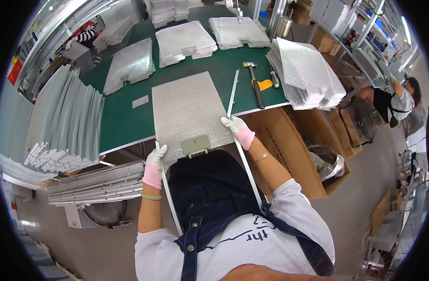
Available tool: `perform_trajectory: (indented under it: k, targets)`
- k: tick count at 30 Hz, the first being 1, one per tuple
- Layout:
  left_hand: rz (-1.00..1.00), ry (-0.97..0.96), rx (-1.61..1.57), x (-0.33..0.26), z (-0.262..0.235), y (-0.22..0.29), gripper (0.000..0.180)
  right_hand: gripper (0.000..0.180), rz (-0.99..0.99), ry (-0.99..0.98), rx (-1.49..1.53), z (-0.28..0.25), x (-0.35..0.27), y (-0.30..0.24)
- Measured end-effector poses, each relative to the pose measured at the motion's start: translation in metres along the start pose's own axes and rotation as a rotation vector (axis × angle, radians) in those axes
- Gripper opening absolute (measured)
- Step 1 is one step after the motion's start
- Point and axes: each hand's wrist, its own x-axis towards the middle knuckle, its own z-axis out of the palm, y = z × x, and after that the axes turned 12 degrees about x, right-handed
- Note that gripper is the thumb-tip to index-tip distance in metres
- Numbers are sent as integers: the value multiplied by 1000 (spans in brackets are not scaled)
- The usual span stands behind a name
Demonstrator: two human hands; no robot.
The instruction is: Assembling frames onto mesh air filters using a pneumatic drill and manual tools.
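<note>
**Mesh panel lying at the table's near edge, stacks ringing it**

A mesh panel [188, 110] is lying on the table [121, 122], overhanging its near edge, with a latch piece [195, 146] sitting at its near end. The left hand [154, 166] is resting at the panel's near left corner, the right hand [238, 131] at its near right corner. A hammer [254, 84] and a scraper [264, 84] are lying to the right. Panel stacks [184, 42] are sitting behind, and a cardboard box [289, 150] is standing below on the right.
</note>
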Motion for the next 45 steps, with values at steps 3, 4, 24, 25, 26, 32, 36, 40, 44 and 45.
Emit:
perform_trajectory:
  k: [3, 4, 24, 25, 26, 32, 36, 40, 44, 45]
  targets:
    - [-19, -1, 82, -8, -6, 1, 28, 34, 91, -116, 281, 8, -16, -11]
    - [-24, -50, 106, -9, -6, 3, 27, 32, 139, -158, 370, 7, -20, -14]
    - [82, -53, 145, -6, 14, -1, 29, 34, 156, -144, 349, -2, -26, -22]
    - [113, -23, 203, -6, 5, -3, 27, 35, 196, -148, 393, 2, -27, -21]
    - [116, -10, 199, -8, -3, -6, 27, 35, 203, -160, 389, 4, -29, -18]
    - [5, -37, 146, -20, -6, -17, 28, 43, 164, -275, 468, 0, -52, -11]
    - [-36, -108, 157, -10, -18, -2, 29, 46, 161, -266, 327, 18, -43, -37]
    - [-28, -130, -111, 42, -19, 11, 32, 40, 34, -217, 137, 3, 6, -13]
    - [198, 18, 371, 35, 2, 26, 26, 36, -45, -176, 217, 1, -15, -34]
    - [306, 49, 422, 25, 1, 36, 24, 37, -92, -183, 186, 17, -32, -57]
